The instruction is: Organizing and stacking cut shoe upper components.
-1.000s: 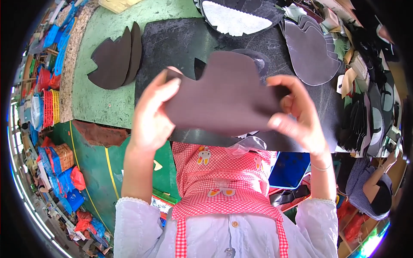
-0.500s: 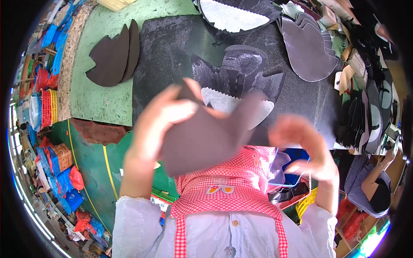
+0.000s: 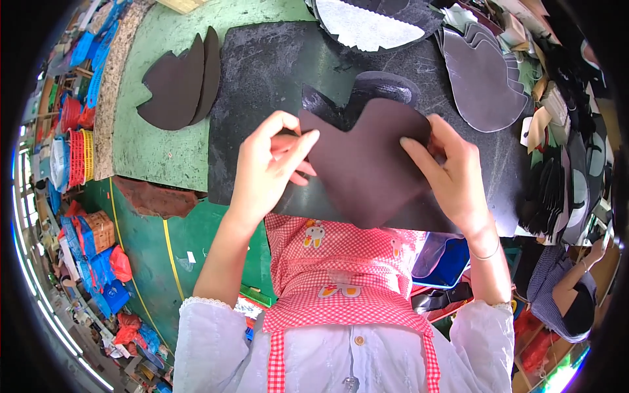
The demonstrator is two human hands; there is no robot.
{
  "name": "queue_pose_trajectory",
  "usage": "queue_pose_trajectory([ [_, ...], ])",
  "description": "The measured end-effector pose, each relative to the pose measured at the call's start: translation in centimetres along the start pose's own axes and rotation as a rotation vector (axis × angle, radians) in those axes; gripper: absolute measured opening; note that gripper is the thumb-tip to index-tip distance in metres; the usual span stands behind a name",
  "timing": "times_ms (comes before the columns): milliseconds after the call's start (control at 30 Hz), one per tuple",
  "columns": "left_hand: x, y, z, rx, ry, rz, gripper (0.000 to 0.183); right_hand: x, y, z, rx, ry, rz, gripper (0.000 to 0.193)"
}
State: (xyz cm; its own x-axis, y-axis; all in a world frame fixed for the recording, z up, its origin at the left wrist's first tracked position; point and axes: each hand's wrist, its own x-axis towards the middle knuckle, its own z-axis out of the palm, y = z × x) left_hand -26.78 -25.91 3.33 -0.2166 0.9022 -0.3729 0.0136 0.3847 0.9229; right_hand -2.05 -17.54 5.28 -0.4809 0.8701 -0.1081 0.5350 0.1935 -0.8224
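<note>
A dark brown shoe-upper piece point(image 3: 367, 164), cut with a notched top edge, is spread out between my hands above the front of the black mat point(image 3: 262, 78). My left hand point(image 3: 263, 164) pinches its upper left tip between thumb and fingers. At the opposite edge, my right hand point(image 3: 452, 170) grips with the thumb on the face and the fingers behind. Beneath it lies another upper piece point(image 3: 386, 85) with a shiny dark surface; most of that one is hidden by the held piece.
Two brown cut pieces point(image 3: 173, 92) lie on the green tabletop at the left. A fanned stack of grey-brown pieces point(image 3: 485, 85) sits at the right. At the back is a piece with a white toothed-edge patch point(image 3: 367, 26). Another person point(image 3: 563, 288) is at the far right.
The brown piece has risen and turned from a blurred, folded pose to a flatter one. My right hand, free before, has come in and taken its right edge.
</note>
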Motion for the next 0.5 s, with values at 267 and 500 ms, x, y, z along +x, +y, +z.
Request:
queue_pose_trajectory([
  [267, 2.0, 0.5, 0.3, 0.246, 0.1, 0.066, 0.016, 3.3, 1.5, 1.0, -0.297, 0.077, -0.095, 0.024],
  [500, 2.7, 0.5, 1.0, 0.365, 0.128, 0.075, 0.013, 3.6, 1.7, 1.1, -0.332, 0.085, -0.097, 0.024],
])
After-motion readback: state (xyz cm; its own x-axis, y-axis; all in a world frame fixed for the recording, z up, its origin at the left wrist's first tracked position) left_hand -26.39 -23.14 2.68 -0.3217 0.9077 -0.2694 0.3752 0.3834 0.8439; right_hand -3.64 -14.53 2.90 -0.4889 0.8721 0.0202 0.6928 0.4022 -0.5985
